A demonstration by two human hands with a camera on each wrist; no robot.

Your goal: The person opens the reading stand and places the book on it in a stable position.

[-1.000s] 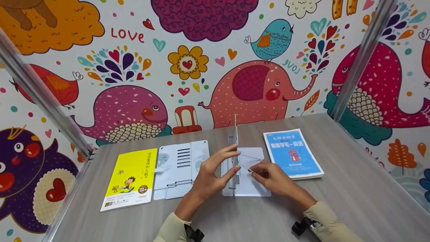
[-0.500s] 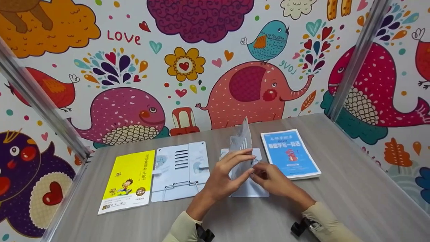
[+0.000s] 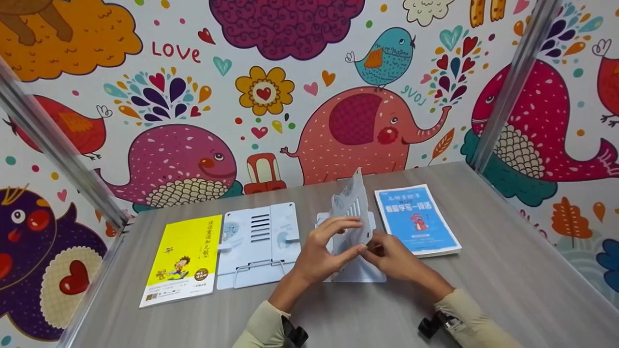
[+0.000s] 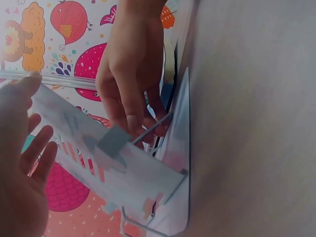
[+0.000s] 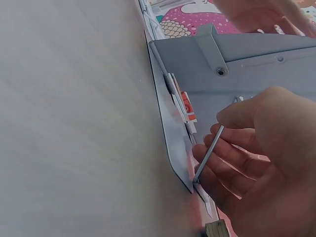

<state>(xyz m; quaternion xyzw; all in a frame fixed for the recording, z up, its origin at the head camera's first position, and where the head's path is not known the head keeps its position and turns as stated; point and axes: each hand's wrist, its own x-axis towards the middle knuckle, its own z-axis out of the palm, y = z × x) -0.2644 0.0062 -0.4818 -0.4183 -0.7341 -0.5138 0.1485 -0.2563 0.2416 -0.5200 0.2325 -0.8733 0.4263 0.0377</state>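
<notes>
A pale book stand's slotted panel (image 3: pixel 355 208) stands tilted up from its white base plate (image 3: pixel 360 273). My left hand (image 3: pixel 326 246) is at the panel's slotted face, thumb tip at the near edge and fingers extended. Behind the panel, my right hand (image 3: pixel 394 253) pinches a thin wire leg (image 5: pixel 209 154) between thumb and fingers; one end of this wire meets the base in the right wrist view. A small clip (image 4: pixel 114 141) sits on the panel's edge in the left wrist view. The panel hides the wire in the head view.
Left of the hands lies a second, flat book stand (image 3: pixel 258 244) with a wire page holder. A yellow book (image 3: pixel 186 261) lies left of it. The blue book (image 3: pixel 418 220) is just beyond my right hand. A patterned wall (image 3: pixel 271 43) stands behind the table.
The panel has swung from nearly edge-on so that its slotted face shows, and its near edge has shifted right. My left hand has moved right with it; the right hand stays behind it.
</notes>
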